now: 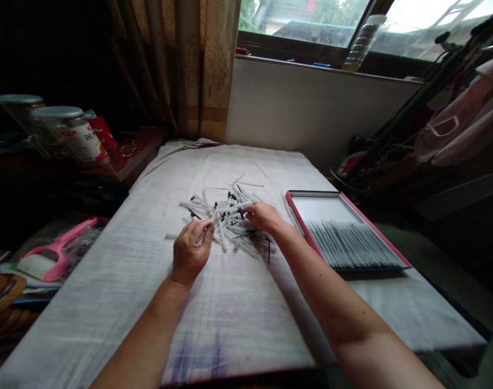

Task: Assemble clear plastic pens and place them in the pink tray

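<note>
Left side of the work: left hand (pixel 193 248), back upward, wrist low over the white cloth (pixel 230 302), forearm running in from near left. Thumb and forefinger meet in a pinch, apparently on a slim pale stick (pixel 214 218) at the near-left edge of the heap; the grip itself is small in view.

Middle: loose heap of sticks (pixel 224 237), pale with black ends, crossing every way on the table. A few strays lie at its far and left sides.

Right of the heap: right hand (pixel 265 216), slightly farther out than the left, forearm slanting in from near right. Fingers curl down toward the thumb at the heap; cannot tell whether they grasp a piece or only touch.

Far right: pink-edged box (pixel 317 208), open, sticks in a row across its near part, far part bare.

Judgement: step in hand seems to be handling single pieces at the heap. Next move calls for a firm left pinch and precise right fingertips, without dragging neighbours.
</note>
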### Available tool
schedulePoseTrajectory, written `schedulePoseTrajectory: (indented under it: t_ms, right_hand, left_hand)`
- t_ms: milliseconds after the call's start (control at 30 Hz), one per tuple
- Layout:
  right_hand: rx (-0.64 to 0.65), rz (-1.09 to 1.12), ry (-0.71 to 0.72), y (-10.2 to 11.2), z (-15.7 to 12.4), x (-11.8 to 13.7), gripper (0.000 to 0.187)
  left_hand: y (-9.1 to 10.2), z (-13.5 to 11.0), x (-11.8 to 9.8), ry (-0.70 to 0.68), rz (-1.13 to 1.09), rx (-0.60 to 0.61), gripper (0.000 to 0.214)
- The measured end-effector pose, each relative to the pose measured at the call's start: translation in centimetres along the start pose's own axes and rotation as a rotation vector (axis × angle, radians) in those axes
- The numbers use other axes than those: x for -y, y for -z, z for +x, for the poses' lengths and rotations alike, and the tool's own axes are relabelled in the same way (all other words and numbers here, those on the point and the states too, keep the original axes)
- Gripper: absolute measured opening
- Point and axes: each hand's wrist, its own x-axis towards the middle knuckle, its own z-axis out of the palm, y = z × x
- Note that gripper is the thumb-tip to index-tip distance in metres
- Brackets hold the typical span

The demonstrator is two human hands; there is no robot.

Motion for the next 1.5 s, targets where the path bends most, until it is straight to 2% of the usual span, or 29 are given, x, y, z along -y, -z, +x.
schedulePoseTrajectory:
  t_ms: [233,467,633,700,767,933,1000,1233,1500]
  right_hand:
    - [0.043,0.012,0.125,0.2,1.4,0.9,0.03]
    - [-0.001,0.063,0.077,-0.6,1.3,0.7,0.022]
    - [-0.079,0.204,0.014,-0.8,0.6,-0.3,0.02]
    - [-0.118,0.299,-0.027,-0.8,-0.1,-0.7,0.022]
    - [-0.146,0.509,-0.085,-0.9,-1.2,-0.8,0.025]
    - [-0.118,1.623,-0.234,-1.4,-5.3,-0.1,0.025]
    - [-0.091,1.825,-0.25,-1.6,-6.8,0.4,0.029]
    - [0.041,2.0,-0.221,-1.2,-9.0,1.4,0.031]
    - [0.058,2.005,-0.19,-0.9,-9.1,1.6,0.026]
  left_hand:
    - [-0.1,-0.1,0.0,-0.002,-0.005,0.042,0.017]
    - [-0.1,-0.3,-0.2,-0.003,-0.018,0.063,0.017]
    - [-0.3,-0.4,-0.3,-0.022,-0.016,0.067,0.016]
    - [-0.4,-0.4,-0.3,-0.018,-0.013,0.08,0.017]
    - [-0.4,-0.5,-0.4,-0.015,-0.009,0.109,0.018]
    - [-0.5,-0.8,-1.0,-0.052,0.008,0.202,0.019]
    - [-0.5,-0.9,-1.4,-0.064,0.002,0.215,0.02]
    - [-0.6,-1.1,-1.9,-0.078,-0.019,0.238,0.023]
    - [-0.6,-1.2,-2.1,-0.103,-0.018,0.237,0.021]
